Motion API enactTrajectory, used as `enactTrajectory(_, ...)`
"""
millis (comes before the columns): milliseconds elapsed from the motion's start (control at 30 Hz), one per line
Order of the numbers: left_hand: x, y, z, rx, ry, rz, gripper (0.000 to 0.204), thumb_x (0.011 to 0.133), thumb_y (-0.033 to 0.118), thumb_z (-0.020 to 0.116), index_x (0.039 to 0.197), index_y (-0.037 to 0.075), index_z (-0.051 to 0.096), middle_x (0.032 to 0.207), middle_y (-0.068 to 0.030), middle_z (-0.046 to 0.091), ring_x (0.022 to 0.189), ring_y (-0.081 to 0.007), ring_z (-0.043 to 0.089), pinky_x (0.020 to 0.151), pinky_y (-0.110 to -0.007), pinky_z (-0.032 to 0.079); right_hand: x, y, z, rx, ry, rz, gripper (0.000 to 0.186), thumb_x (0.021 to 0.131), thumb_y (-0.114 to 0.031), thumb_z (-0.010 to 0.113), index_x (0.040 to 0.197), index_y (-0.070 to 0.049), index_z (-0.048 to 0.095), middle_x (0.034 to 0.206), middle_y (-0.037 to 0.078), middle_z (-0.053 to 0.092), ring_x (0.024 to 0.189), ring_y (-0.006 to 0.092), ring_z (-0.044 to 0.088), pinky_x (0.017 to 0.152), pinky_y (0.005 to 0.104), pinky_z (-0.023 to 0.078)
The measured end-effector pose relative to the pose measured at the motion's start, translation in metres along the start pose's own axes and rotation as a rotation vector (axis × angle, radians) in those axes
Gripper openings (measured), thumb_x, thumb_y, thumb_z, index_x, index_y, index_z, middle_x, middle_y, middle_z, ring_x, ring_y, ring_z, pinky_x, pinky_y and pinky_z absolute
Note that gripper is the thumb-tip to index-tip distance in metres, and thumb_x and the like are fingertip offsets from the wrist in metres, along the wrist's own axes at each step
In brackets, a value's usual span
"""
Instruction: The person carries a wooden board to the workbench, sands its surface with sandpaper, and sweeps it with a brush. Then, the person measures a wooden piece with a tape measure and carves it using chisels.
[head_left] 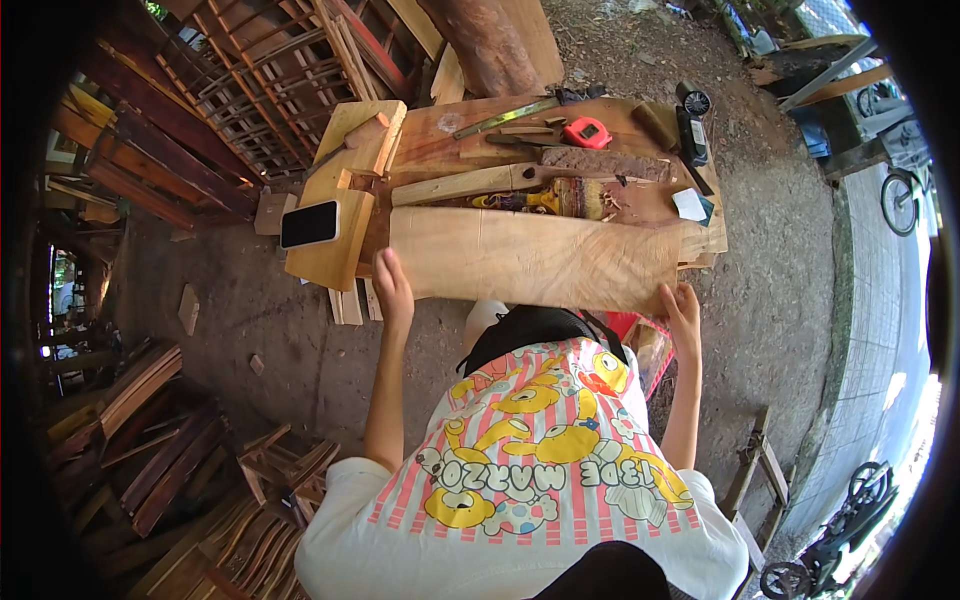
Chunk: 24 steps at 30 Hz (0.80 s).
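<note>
"What is the biggest thing in front of you?"

"The workbench [640, 110] in the upper middle of the frame. It is full of wood and tools."

"And on it?"

"A wide pale board [530, 258] lies flat along the near edge, in the middle of the frame. That is the one I hold. My left hand [392, 285] is on its left end, fingers bent down over the edge. My right hand [683, 308] is on its right end, fingers curled around the corner. Both hands grip the board."

"What else is there?"

"A thinner long plank [465, 184] lies just behind my board. To the left sits a yellow block of wood [335, 262], touching the bench, with a phone [309, 224] lying on top, screen dark."

"Any small things?"

"A metal ruler [505, 117] lies near the top of the bench. A red tape measure [587, 132] sits just right of it. A white scrap of paper [689, 203] lies at the right end."
</note>
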<state>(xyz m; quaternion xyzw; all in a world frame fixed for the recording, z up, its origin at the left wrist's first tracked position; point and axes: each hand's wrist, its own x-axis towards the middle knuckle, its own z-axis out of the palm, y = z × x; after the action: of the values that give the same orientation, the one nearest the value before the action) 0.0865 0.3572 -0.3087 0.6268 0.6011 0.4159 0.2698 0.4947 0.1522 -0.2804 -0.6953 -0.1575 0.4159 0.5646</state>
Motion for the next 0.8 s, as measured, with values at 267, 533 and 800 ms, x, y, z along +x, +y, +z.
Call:
enactTrajectory(267,-0.029,-0.006,-0.007,0.156,-0.05,-0.042,0.032,0.1,0.026,0.045,0.097,-0.004,0.056,0.084,-0.0174,0.06,0.076,-0.0316,0.057,0.07,-0.039,0.045,0.009,0.023,-0.016,0.009,-0.048,0.004,0.022,0.093,-0.021,0.063,0.103,-0.005,0.052,0.071,0.002,0.061,0.053,0.0058,0.052,0.046,0.0208,0.039)
enactTrajectory(533,-0.006,0.025,0.009,0.349,0.013,0.12,0.029,0.092,0.028,0.062,0.1,0.0,0.062,0.083,-0.0134,0.062,0.075,-0.0275,0.062,0.068,-0.038,0.048,0.054,0.014,-0.008,-0.087,0.024,-0.061,0.026,0.09,-0.024,0.068,0.094,-0.003,0.053,0.065,0.004,0.061,0.046,0.0063,0.049,0.041,0.0202,0.034)
enactTrajectory(800,0.028,0.063,0.04,0.347,0.095,0.374,0.029,0.086,0.022,0.067,0.104,0.0,0.061,0.099,-0.0147,0.06,0.096,-0.0327,0.058,0.085,-0.042,0.044,0.048,0.016,-0.011,-0.151,0.091,-0.067,0.032,0.09,-0.029,0.066,0.096,0.0,0.053,0.077,0.009,0.064,0.053,0.0105,0.057,0.047,0.0215,0.042)
